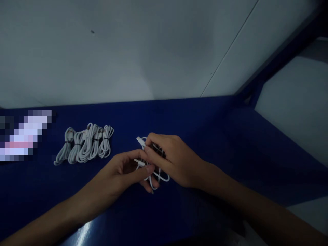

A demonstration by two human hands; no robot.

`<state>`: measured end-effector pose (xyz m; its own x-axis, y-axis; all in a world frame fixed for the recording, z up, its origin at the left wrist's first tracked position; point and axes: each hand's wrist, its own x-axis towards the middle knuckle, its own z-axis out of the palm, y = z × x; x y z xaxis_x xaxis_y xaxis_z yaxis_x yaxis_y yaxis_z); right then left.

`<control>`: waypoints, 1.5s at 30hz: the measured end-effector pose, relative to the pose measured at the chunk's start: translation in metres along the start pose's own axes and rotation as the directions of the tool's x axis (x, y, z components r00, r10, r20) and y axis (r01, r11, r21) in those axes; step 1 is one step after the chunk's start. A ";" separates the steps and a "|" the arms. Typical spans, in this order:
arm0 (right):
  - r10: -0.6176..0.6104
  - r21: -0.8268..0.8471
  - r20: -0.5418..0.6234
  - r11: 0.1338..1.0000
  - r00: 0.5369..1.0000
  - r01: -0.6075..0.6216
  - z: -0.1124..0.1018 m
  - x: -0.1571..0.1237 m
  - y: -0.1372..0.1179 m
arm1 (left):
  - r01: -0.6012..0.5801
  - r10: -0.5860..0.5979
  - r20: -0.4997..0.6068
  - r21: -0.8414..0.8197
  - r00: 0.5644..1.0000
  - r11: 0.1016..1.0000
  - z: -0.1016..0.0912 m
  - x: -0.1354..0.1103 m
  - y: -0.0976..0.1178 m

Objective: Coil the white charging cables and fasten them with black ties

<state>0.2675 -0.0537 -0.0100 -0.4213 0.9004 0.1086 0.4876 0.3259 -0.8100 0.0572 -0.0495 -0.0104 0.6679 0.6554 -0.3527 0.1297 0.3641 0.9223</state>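
Observation:
My left hand [128,171] and my right hand [174,159] meet over the middle of a dark blue table [205,130]. Both are closed on one coiled white cable [160,177]. Its loops hang below my fingers, and one plug end [139,140] sticks up at the top left. The left fingers pinch another plug end near the coil's middle. The right fingers wrap over the top of the coil, where a dark tie shows faintly.
Several bundled white cables [85,143], each bound with a dark tie, lie in a row to the left of my hands. A blurred-out patch [24,135] sits at the far left. A pale wall [128,51] rises behind the table.

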 end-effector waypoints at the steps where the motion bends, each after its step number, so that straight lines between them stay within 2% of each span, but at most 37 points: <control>1: -0.003 -0.003 0.000 1.000 1.000 0.003 0.000 0.000 0.000 | -0.004 0.004 0.005 0.002 1.000 1.000 0.000 0.000 0.000; 8: -0.031 -0.069 0.000 0.997 1.000 0.031 0.000 -0.002 -0.002 | -0.017 0.017 -0.001 0.010 1.000 1.000 0.001 0.000 -0.001; 15: -0.040 -0.129 0.014 0.991 0.999 0.042 0.000 -0.002 -0.005 | 0.011 -0.006 -0.041 0.123 0.999 0.992 0.009 -0.006 0.006; 21: -0.043 -0.146 0.021 0.988 0.999 0.046 0.000 -0.002 -0.003 | -0.019 0.020 -0.010 0.113 1.000 0.993 0.006 -0.006 0.004; 33: -0.038 -0.138 0.033 0.990 0.999 0.042 -0.002 -0.001 -0.004 | 0.002 -0.001 -0.012 0.117 1.000 0.993 0.004 -0.005 0.000; 39: -0.048 -0.149 0.037 0.987 0.998 0.053 -0.002 -0.001 -0.004 | -0.001 0.001 -0.019 -0.018 1.000 1.000 0.009 -0.004 0.004; 42: -0.054 -0.149 0.041 0.987 0.998 0.059 -0.002 -0.001 -0.004 | 0.007 -0.006 0.011 -0.140 1.000 0.990 0.006 -0.001 0.001; 45: -0.051 -0.151 0.042 0.987 0.998 0.057 -0.002 -0.001 -0.004 | 0.017 -0.014 0.017 -0.178 1.000 0.984 0.003 0.002 -0.003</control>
<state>0.2674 -0.0550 -0.0060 -0.4773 0.8698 0.1252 0.5731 0.4161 -0.7060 0.0603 -0.0506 -0.0132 0.6786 0.6388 -0.3625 0.0079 0.4872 0.8733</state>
